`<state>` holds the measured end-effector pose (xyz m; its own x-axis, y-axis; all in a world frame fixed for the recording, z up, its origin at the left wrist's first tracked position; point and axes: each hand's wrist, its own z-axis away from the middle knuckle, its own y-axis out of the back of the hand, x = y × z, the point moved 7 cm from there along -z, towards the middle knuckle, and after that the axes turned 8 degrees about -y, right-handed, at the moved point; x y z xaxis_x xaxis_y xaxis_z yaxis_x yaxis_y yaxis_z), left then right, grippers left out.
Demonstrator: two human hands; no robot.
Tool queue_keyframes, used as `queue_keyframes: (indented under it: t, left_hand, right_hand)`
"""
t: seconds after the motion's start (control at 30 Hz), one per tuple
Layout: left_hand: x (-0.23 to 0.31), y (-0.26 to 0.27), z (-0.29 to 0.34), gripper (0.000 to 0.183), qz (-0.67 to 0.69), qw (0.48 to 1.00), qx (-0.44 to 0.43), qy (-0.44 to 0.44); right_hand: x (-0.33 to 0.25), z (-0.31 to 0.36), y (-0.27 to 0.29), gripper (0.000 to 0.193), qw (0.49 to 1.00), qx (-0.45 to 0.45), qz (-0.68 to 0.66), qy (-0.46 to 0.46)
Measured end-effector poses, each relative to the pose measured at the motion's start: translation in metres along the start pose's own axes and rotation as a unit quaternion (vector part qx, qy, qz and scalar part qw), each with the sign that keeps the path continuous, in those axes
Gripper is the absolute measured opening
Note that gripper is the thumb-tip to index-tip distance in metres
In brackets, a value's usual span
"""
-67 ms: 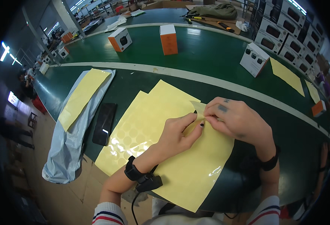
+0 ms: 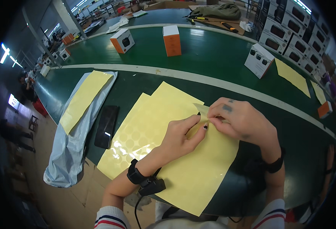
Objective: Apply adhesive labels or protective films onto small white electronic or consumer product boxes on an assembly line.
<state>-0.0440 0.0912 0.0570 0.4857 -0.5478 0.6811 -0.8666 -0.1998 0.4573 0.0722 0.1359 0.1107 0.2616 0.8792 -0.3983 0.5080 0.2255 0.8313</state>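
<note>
Largest item: the dark green, smooth work surface (image 2: 133, 84). A pale grey-blue, crumpled plastic bag (image 2: 66, 164) runs along its left edge, lower end hanging past it. Near the middle of the near edge lie overlapping yellow, flat sheets. The leftmost, a glossy yellow sheet with clear round stickers (image 2: 128, 143), juts out under the front, plain-looking yellow sheet (image 2: 198, 171). Next in size: left hand (image 2: 179, 137) and right hand (image 2: 240, 118), both over the front sheet's far end. A black, rectangular phone (image 2: 106, 127) lies between bag and sheets, toward the left edge. Smallest: a pale, thin raised flap (image 2: 203, 108) at the fingertips.

Key relation: the front sheet's long axis slants from the far right toward the near edge, so its body lies on the wearer's side of the grip. Right fingertips pinch narrowly at the flap's base; left thumb and forefinger sit close together just beside it (whether they clamp a layer cannot be told). The right hand appears nearer the flap.

Versus the earlier frame: a very slight shift of the view; finger pose and sheets otherwise look alike.
</note>
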Motion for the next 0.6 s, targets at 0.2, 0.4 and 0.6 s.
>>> queue_keyframes:
  t: [0.2,0.4,0.6]
  left_hand:
    - [0.006,0.001,-0.003,0.011,0.004,1.0,0.001,-0.006]
    - [0.004,0.001,-0.002,0.012,0.021,1.0,0.005,0.009]
    - [-0.008,-0.001,-0.003,0.012,0.084,0.995,0.012,0.053]
  right_hand:
    - [0.016,-0.001,0.007,0.012,0.99,-0.001,-0.128,-0.052]
    - [0.028,-0.002,0.01,0.012,0.973,-0.002,-0.199,-0.112]
    - [0.05,0.001,0.013,0.011,0.939,0.021,-0.292,-0.181]
